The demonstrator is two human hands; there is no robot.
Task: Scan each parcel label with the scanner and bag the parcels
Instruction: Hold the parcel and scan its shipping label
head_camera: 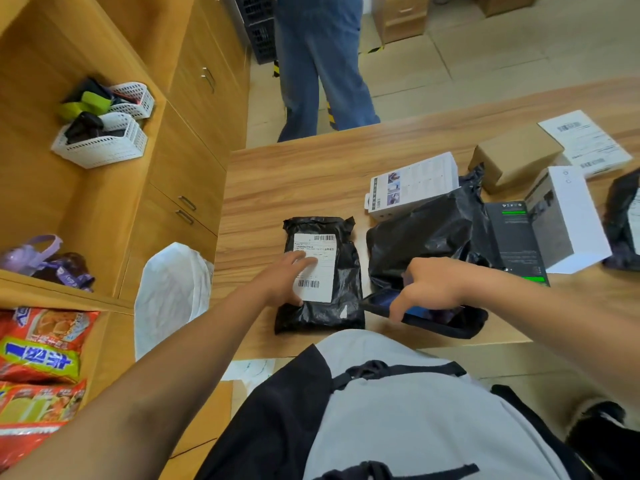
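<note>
A black plastic parcel [343, 268] lies flat on the wooden table [294, 181], its white label [320, 252] with barcodes facing up. My left hand [287, 277] rests flat on the label's left side, fingers spread. To the right, my right hand [433, 285] is on a dark handheld scanner [426, 315] with a bluish screen lying near the table's front edge; thumb and fingers wrap its top. Behind the scanner sits a crumpled black bag [426, 233].
White boxes [412, 183] [568, 220], a brown carton [512, 161], a labelled white box [588, 140] and a black box [516, 237] crowd the table's right. A white bag [171, 292] hangs left of the table. A person in jeans [322, 64] stands beyond it. Shelves [104, 140] stand left.
</note>
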